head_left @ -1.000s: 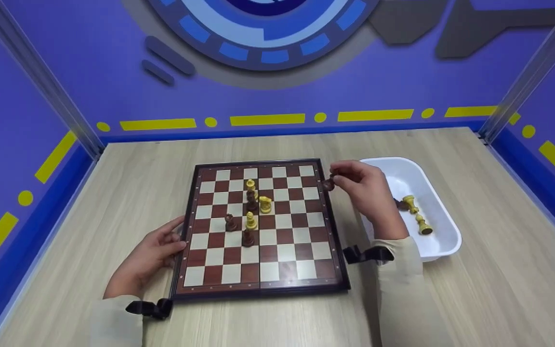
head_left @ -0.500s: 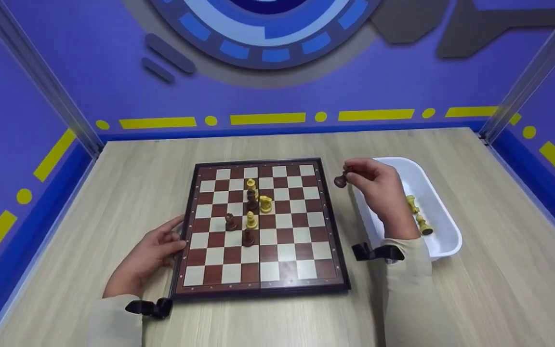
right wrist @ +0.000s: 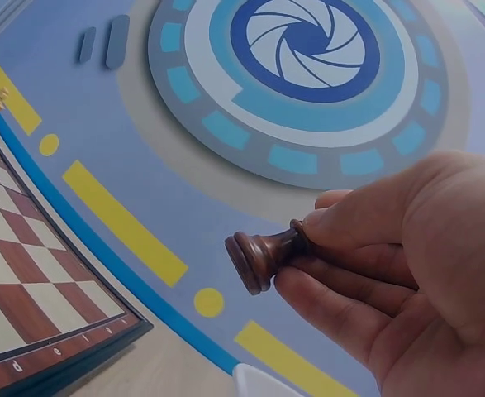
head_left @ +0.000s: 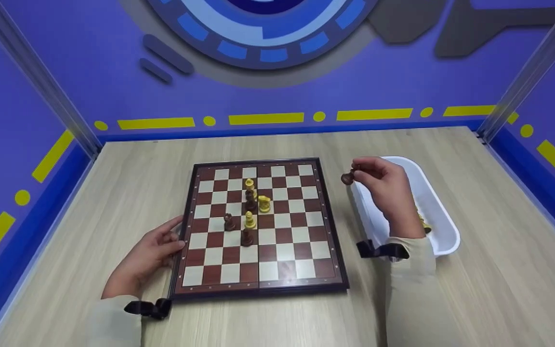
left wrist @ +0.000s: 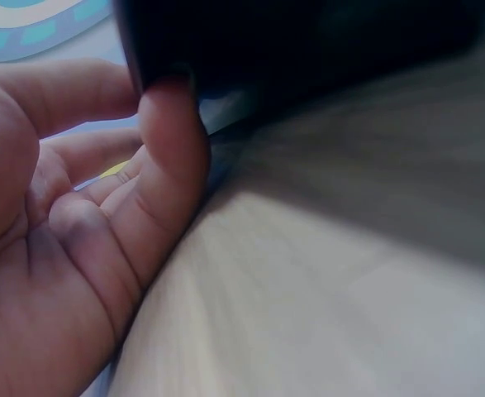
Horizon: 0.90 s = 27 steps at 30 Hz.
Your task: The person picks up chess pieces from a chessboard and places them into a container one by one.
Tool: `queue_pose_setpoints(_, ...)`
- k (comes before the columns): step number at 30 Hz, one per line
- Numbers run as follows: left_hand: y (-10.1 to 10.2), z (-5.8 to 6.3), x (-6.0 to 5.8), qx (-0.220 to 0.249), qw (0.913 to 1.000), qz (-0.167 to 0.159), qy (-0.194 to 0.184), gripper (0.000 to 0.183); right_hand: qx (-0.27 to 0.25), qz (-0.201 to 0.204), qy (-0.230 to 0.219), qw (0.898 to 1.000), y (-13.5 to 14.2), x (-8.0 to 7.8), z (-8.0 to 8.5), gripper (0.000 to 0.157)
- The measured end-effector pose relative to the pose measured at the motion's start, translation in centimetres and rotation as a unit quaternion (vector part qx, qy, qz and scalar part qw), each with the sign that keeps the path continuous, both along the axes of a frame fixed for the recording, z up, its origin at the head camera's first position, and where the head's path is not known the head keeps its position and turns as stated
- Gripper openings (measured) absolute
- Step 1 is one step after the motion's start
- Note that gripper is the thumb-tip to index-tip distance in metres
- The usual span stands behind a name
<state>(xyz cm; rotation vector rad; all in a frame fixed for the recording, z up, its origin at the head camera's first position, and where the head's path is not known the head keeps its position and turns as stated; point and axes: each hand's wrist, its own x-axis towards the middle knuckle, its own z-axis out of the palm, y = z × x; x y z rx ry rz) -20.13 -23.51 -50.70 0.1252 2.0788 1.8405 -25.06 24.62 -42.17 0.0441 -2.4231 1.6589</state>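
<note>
My right hand (head_left: 388, 190) pinches a brown chess piece (right wrist: 259, 258) between thumb and fingers, its round base pointing left and its head hidden by the fingers. It is held near the left rim of the white tray (head_left: 443, 217). My left hand (head_left: 145, 253) grips the left edge of the chessboard (head_left: 287, 262), with fingertips right at its dark side in the left wrist view. Brown and yellow pieces stand around the board's middle: a yellow knight (head_left: 264, 204), a brown piece (head_left: 247, 237), a yellow piece (head_left: 249, 220) and several others.
Inside the tray a yellow chess piece (head_left: 426, 226) shows partly behind my right wrist. The wooden table (head_left: 138, 178) runs back to a blue patterned wall (head_left: 239, 96), with more wall panels on both sides.
My right hand has moved right, away from the board's right edge, with the brown chess piece, and its wrist now covers more of the tray's pieces. The left hand stays at the board.
</note>
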Motion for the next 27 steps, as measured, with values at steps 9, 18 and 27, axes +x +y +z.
queue_pose_setpoints(9, 0.0, 0.0, 0.0, -0.007, 1.0, 0.003, 0.0, 0.073, -0.019, -0.012, -0.002, 1.0, 0.5, 0.1, 0.1, 0.024)
queue_pose_setpoints(18, 0.1, 0.0, 0.0, -0.009, 1.0, 0.001, 0.0, 0.073, -0.02, -0.022, -0.007, 1.0, 1.1, 0.2, 0.0, 0.023)
queue_pose_setpoints(27, 0.0, 0.1, 0.1, -0.006, 1.0, -0.005, 0.005, 0.073, 0.016, -0.068, -0.017, 0.997, 1.5, 0.0, 0.0, 0.026)
